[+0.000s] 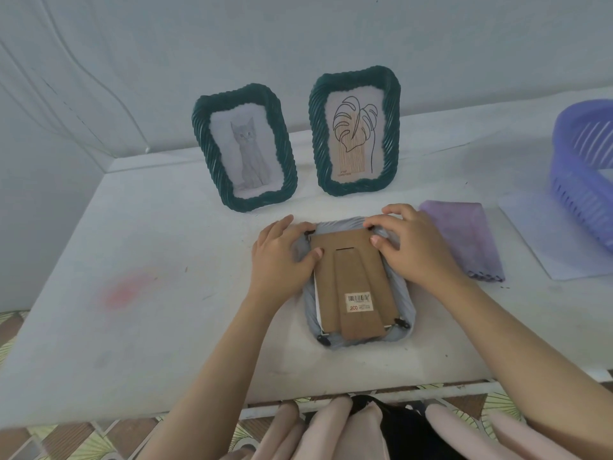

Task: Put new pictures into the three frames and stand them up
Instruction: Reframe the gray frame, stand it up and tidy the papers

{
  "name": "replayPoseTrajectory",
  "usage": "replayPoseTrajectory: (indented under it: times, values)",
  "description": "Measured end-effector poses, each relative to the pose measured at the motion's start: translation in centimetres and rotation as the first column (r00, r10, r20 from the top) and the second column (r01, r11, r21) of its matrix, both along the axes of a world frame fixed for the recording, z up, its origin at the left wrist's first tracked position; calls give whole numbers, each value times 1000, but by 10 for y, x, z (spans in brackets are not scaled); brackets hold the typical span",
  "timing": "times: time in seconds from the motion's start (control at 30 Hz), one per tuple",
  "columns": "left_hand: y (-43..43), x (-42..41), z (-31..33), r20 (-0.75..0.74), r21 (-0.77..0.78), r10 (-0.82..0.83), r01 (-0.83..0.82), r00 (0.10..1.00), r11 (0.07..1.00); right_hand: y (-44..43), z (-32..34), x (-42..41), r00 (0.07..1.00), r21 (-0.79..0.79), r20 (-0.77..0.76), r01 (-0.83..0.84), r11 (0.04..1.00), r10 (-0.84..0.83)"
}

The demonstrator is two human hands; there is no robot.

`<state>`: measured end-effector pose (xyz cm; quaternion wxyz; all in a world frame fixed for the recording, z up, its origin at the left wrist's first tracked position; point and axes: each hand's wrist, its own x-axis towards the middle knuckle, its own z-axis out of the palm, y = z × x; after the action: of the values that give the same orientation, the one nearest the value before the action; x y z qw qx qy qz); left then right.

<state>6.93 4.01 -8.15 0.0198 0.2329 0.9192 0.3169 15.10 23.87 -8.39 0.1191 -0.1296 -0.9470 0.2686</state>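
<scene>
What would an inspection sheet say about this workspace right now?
Surface: white table, pink stain at left.
Job's things: cat frame and leaf frame, both green, upright; grey frame face down, cardboard backing up, stand flat.
Clutter: purple cloth, purple basket, white sheet by it.
Hands: left hand rests on the grey frame's top-left corner; right hand fingers curl over its top-right corner.
Cables: thin lines on the left wall, possibly wires.
Surroundings: pale wall, patterned floor.
</scene>
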Motion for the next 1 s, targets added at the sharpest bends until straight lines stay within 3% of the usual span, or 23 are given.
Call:
replayPoseTrajectory:
  times: [0.5,0.7,0.83,1.0]
  values:
    - [-3,4,-5,-44,117,4,2,999,993,0,-4,3,998,-56,-63,21,998,-25]
    - [-17,27,-3,-108,308,-170,196,979,931,-2,-2,14,999,-49,-42,-7,999,5]
    - [-34,44,1,-87,265,-359,369,929,891,-12,4,44,991,-38,-101,-92,995,88]
    - [-56,55,2,61,152,-465,452,883,879,-20,0,87,983,-42,-90,-167,985,163]
